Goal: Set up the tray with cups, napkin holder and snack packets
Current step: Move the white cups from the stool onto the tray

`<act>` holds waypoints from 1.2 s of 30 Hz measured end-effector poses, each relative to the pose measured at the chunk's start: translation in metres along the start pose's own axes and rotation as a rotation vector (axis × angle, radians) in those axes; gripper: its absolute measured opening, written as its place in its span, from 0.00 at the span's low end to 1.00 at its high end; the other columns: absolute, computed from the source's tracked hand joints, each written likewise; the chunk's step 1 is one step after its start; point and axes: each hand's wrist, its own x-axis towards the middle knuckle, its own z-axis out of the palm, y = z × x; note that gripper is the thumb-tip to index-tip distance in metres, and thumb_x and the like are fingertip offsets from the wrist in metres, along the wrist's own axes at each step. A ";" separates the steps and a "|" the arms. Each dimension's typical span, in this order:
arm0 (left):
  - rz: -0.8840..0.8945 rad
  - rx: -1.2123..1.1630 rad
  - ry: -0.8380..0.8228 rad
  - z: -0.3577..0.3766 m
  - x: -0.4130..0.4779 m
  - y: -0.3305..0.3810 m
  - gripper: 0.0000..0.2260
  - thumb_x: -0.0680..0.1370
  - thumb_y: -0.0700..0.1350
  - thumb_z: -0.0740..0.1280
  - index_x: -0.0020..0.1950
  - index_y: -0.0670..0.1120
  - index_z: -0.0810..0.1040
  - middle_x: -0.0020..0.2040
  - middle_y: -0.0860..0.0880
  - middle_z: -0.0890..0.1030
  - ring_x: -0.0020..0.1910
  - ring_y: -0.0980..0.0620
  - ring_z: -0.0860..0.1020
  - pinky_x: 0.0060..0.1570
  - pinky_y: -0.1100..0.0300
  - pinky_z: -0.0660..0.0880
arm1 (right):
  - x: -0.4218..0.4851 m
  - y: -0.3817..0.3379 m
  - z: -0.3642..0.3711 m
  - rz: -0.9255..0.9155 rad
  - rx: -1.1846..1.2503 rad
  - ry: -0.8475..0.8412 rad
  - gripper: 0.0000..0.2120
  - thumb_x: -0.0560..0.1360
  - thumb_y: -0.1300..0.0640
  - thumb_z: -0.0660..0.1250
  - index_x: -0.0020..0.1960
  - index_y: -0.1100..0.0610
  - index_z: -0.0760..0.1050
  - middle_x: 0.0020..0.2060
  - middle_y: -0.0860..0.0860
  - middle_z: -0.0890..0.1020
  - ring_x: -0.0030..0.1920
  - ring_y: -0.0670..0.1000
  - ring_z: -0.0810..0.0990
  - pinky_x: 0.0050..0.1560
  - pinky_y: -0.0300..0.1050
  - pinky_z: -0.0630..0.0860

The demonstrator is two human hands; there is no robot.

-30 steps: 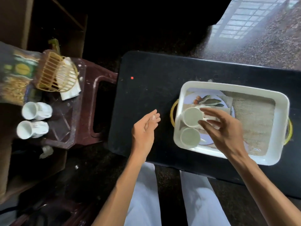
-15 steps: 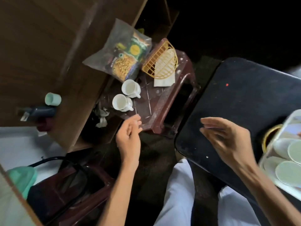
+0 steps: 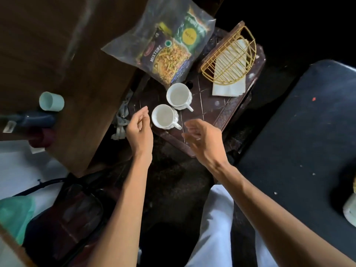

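Observation:
Two white cups stand on a dark red plastic stool (image 3: pixel 212 112): the near cup (image 3: pixel 163 116) and the far cup (image 3: pixel 178 96), handles pointing right. My left hand (image 3: pixel 139 128) hovers just left of the near cup, fingers curled and empty. My right hand (image 3: pixel 204 139) is just right of that cup's handle, fingers apart and empty. A snack packet (image 3: pixel 169 49) marked MIXTURE lies behind the cups. A gold wire napkin holder (image 3: pixel 229 56) lies on its side with white napkins (image 3: pixel 229 87) under it. Only a white corner of the tray (image 3: pixel 349 211) shows at the right edge.
A black table (image 3: pixel 300 143) fills the right side. A brown wooden cabinet (image 3: pixel 57 54) stands to the left, with a pale blue cup (image 3: pixel 51 101) on its side. A dark bag (image 3: pixel 63 214) and a green object (image 3: pixel 13 214) lie on the floor at the lower left.
The view has swung left from the tray to the stool. My right hand left the cups in the tray and both hands moved to either side of the near cup.

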 end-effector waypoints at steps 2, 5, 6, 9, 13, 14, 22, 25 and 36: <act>-0.022 -0.021 -0.027 0.002 0.006 -0.004 0.14 0.85 0.41 0.62 0.67 0.42 0.80 0.64 0.46 0.84 0.62 0.59 0.81 0.63 0.67 0.77 | 0.007 0.002 0.012 0.044 0.000 -0.006 0.15 0.76 0.61 0.73 0.62 0.59 0.79 0.55 0.54 0.84 0.54 0.49 0.82 0.58 0.44 0.80; -0.028 -0.029 -0.082 0.005 0.010 -0.008 0.14 0.85 0.42 0.61 0.68 0.43 0.80 0.63 0.49 0.84 0.63 0.59 0.81 0.67 0.62 0.76 | 0.012 0.004 0.023 0.064 -0.005 -0.020 0.14 0.75 0.61 0.74 0.61 0.59 0.80 0.55 0.55 0.84 0.54 0.51 0.83 0.58 0.47 0.80; -0.025 -0.021 -0.101 0.005 0.011 -0.009 0.14 0.85 0.43 0.61 0.67 0.44 0.81 0.62 0.51 0.84 0.62 0.61 0.81 0.67 0.61 0.76 | 0.013 0.004 0.025 0.055 0.001 -0.017 0.14 0.75 0.62 0.74 0.60 0.60 0.80 0.54 0.55 0.84 0.54 0.51 0.83 0.58 0.46 0.81; -0.034 -0.014 -0.132 0.007 0.011 -0.012 0.14 0.85 0.45 0.61 0.65 0.47 0.82 0.61 0.54 0.85 0.63 0.60 0.81 0.68 0.57 0.76 | 0.012 0.005 0.029 0.006 0.015 0.017 0.12 0.75 0.62 0.74 0.58 0.61 0.81 0.52 0.56 0.84 0.51 0.51 0.84 0.55 0.38 0.81; -0.034 -0.012 -0.105 0.008 0.010 -0.014 0.13 0.84 0.45 0.62 0.63 0.48 0.84 0.53 0.61 0.85 0.57 0.64 0.82 0.66 0.59 0.77 | 0.013 0.005 0.033 -0.032 0.019 0.054 0.08 0.76 0.62 0.73 0.55 0.62 0.83 0.48 0.56 0.85 0.48 0.51 0.85 0.51 0.29 0.78; -0.031 -0.006 -0.097 0.008 0.010 -0.014 0.13 0.84 0.45 0.63 0.63 0.49 0.84 0.51 0.64 0.85 0.56 0.67 0.82 0.65 0.61 0.78 | 0.013 0.005 0.034 -0.040 0.019 0.062 0.08 0.76 0.62 0.73 0.54 0.62 0.83 0.47 0.56 0.85 0.47 0.52 0.85 0.51 0.32 0.80; -0.075 -0.092 -0.090 0.003 -0.029 -0.001 0.14 0.82 0.47 0.64 0.50 0.65 0.85 0.54 0.62 0.87 0.61 0.58 0.82 0.66 0.51 0.78 | -0.009 0.008 0.012 -0.049 0.095 0.077 0.08 0.76 0.62 0.73 0.55 0.61 0.84 0.47 0.54 0.87 0.49 0.49 0.86 0.53 0.46 0.83; -0.086 -0.154 -0.107 0.007 -0.061 0.006 0.12 0.82 0.47 0.66 0.52 0.62 0.86 0.54 0.60 0.87 0.60 0.60 0.83 0.63 0.54 0.80 | -0.029 0.012 -0.012 -0.058 0.190 0.107 0.07 0.77 0.63 0.72 0.54 0.60 0.84 0.45 0.51 0.87 0.47 0.45 0.86 0.52 0.41 0.83; -0.086 -0.230 -0.287 0.079 -0.186 0.023 0.11 0.81 0.45 0.67 0.51 0.59 0.87 0.52 0.60 0.88 0.58 0.59 0.84 0.57 0.59 0.82 | -0.122 0.052 -0.138 -0.042 0.040 0.352 0.08 0.75 0.60 0.74 0.53 0.60 0.84 0.47 0.53 0.87 0.46 0.48 0.86 0.50 0.44 0.83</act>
